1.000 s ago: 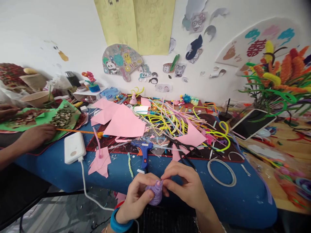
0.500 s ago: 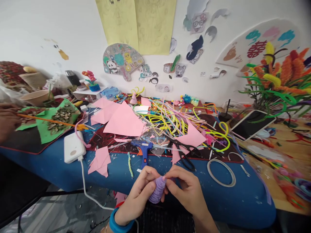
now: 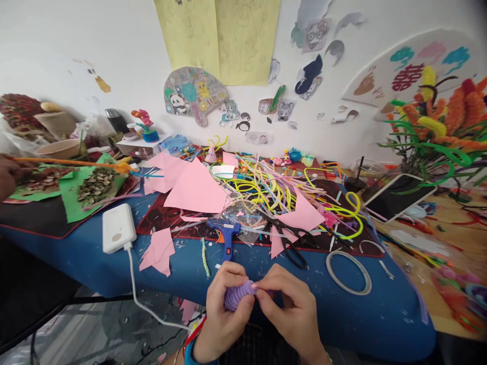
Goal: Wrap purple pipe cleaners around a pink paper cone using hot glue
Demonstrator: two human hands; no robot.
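Observation:
A purple coil of fuzzy pipe cleaner (image 3: 235, 297), with a small pink tip (image 3: 254, 287) at its right end, lies on its side in front of my body. My left hand (image 3: 224, 304) is wrapped round the coil, its thumb along the lower side. With thumb and forefinger, my right hand (image 3: 287, 304) pinches at the pink tip; the fingertips partly cover it. Just beyond my hands on the blue tablecloth (image 3: 266, 274) lie a blue glue gun (image 3: 228, 238) and black-handled scissors (image 3: 294, 248).
Pink paper sheets (image 3: 196, 190) and a heap of coloured pipe cleaners (image 3: 274, 182) cover the table's middle. A white power bank (image 3: 118, 228) with a cable sits left, a tape roll (image 3: 349, 272) right. Another person's hand (image 3: 9, 175) holds an orange stem (image 3: 68, 160) at far left.
The purple coil has tipped from nearly upright to lying more sideways, its pink tip still toward my right fingers. At far left, the other person's orange stem has been raised.

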